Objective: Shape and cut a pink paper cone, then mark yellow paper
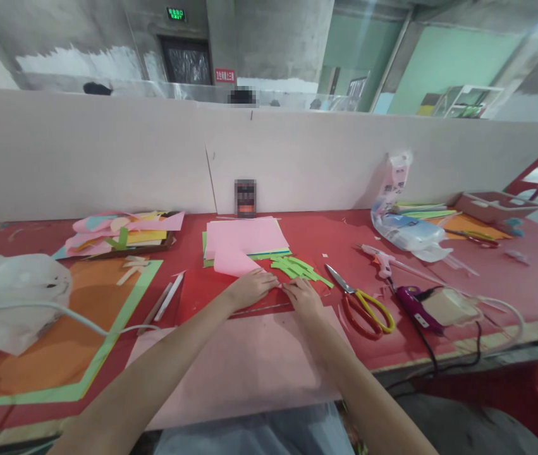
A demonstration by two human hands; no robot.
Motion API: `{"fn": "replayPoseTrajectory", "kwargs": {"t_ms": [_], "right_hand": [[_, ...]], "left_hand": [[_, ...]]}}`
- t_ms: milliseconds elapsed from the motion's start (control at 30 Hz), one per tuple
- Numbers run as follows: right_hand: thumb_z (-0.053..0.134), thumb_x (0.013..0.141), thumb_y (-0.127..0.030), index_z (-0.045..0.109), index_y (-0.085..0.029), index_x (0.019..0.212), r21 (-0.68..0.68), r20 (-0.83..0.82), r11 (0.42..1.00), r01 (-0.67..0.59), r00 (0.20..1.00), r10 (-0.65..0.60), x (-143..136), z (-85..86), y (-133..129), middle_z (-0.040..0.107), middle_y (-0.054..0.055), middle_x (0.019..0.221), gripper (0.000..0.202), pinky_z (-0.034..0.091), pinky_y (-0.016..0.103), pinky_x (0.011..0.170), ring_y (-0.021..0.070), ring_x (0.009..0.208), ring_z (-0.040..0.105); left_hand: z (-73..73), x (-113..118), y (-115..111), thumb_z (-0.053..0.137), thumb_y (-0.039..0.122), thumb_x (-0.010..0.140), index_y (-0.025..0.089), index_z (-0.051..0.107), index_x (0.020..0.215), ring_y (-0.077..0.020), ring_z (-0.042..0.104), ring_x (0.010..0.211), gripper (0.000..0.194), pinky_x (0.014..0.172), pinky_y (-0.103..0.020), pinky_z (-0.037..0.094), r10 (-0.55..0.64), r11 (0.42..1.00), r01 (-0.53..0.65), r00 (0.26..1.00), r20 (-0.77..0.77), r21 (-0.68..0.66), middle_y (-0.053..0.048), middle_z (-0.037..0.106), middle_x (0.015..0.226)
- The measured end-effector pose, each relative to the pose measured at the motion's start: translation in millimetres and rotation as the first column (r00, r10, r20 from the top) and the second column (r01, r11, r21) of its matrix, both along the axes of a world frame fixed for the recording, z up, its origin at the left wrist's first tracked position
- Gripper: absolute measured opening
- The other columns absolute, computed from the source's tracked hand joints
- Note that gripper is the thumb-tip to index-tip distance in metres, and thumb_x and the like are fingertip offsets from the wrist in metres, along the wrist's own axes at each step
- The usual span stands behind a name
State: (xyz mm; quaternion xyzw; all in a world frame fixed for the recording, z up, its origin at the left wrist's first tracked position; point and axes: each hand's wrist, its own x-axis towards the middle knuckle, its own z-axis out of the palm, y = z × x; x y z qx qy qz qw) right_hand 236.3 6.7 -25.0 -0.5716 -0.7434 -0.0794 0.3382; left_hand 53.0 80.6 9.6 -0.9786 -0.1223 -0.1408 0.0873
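Note:
My left hand is closed on the lower edge of a curved pink paper piece, over a red sheet. Close beside it, my right hand has its fingers pinched near the paper's tip; what lies between those fingertips is too small to make out. Behind both hands is a stack of pink sheets with green and blue edges below. Cut green strips lie in a pile just past my right hand. A large pale pink sheet spreads under my forearms.
Scissors, a glue gun and a purple device with cords lie to the right. Orange and green sheets, a white plastic bag and a tray of paper scraps are left. A white partition stands behind.

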Motion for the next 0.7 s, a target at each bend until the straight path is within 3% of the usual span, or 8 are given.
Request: {"fn": "replayPoseTrajectory", "kwargs": {"t_ms": [333, 700], "right_hand": [[0.036, 0.090, -0.027, 0.068, -0.020, 0.084, -0.037, -0.022, 0.999, 0.003, 1.000, -0.004, 3, -5.0, 4, 0.056, 0.008, 0.077, 0.034, 0.044, 0.032, 0.071, 0.0187, 0.075, 0.051], [0.044, 0.085, -0.026, 0.064, -0.019, 0.087, -0.067, -0.022, 0.997, -0.027, 0.999, 0.025, -8, 9.4, 13, 0.060, 0.008, 0.082, 0.021, 0.043, 0.035, 0.076, 0.0212, 0.082, 0.054]], "left_hand": [[7.9, 12, 11, 0.038, 0.008, 0.086, 0.011, 0.053, 0.110, -0.0193, 0.054, 0.101, 0.029, 0.088, -0.032, 0.037, -0.055, 0.998, 0.052, 0.994, -0.090, -0.039, -0.011, 0.060, 0.109], [26.3, 10, 14, 0.043, 0.011, 0.083, 0.015, 0.062, 0.096, -0.0169, 0.059, 0.092, 0.023, 0.084, -0.028, 0.040, 0.044, 0.946, -0.046, 0.999, -0.016, -0.322, -0.009, 0.066, 0.096]]}}
